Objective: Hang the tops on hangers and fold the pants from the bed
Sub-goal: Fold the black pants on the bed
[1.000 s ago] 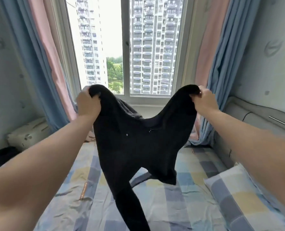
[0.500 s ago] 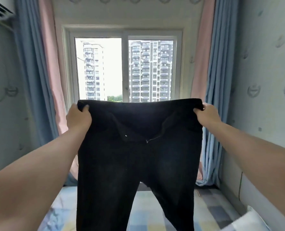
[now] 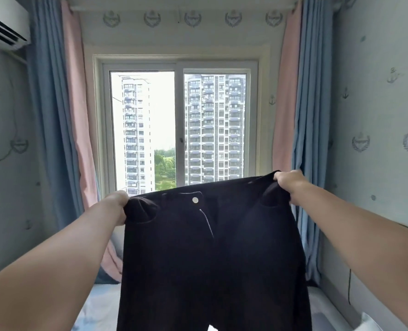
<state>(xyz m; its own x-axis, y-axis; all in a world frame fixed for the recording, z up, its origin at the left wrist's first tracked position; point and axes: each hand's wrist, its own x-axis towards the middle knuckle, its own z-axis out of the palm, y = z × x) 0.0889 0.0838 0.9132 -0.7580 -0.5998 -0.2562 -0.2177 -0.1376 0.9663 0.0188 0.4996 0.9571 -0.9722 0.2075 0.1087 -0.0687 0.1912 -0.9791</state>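
A pair of black pants [image 3: 212, 254] hangs in the air in front of me, front side facing me, with a silver button and a half-open zipper showing. My left hand [image 3: 118, 204] grips the left end of the waistband. My right hand [image 3: 287, 182] grips the right end, a little higher. The waistband is stretched flat between them. Both legs drop out of view at the bottom edge. A strip of the bed [image 3: 97, 306] shows below my left arm. No tops or hangers are in view.
A window [image 3: 179, 130] with pink and blue curtains [image 3: 62, 139] is straight ahead. An air conditioner [image 3: 2, 22] is mounted high on the left wall. A wallpapered wall [image 3: 377, 115] stands close on the right, with a white pillow corner [image 3: 370, 323] below it.
The waistband, slack a second ago, is now pulled taut, and the pants have been turned so the buttoned front faces me. My view has tilted up from the bed toward the window.
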